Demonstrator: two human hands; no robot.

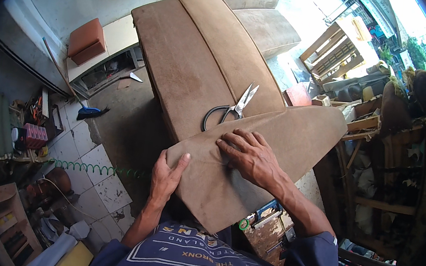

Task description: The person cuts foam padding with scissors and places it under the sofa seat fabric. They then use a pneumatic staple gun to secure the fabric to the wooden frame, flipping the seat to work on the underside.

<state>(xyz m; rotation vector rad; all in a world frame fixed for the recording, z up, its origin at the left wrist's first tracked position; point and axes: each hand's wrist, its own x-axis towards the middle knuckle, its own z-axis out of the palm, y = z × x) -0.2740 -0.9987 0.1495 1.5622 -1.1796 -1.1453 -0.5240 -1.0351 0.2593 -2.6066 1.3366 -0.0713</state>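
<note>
Your left hand (165,174) grips the near left edge of a brown suede-covered panel (274,145), fingers curled over its rim and thumb lying on top. Your right hand (250,155) lies open and flat on the panel's upper face, fingers spread and pressing the fabric, which puckers slightly beneath them. The panel lies across the near end of a long brown upholstered cushion (194,62), tilted so its pointed corner hangs toward your body. A pair of scissors (231,109) with black handles rests on the cushion just beyond the panel's far edge, blades slightly parted and pointing away from you. Below to your left, a green coiled hose (98,169) stretches over the tiled floor (89,156). An orange-brown box cushion (87,40) sits on a white bench (116,35) by the wall.
</note>
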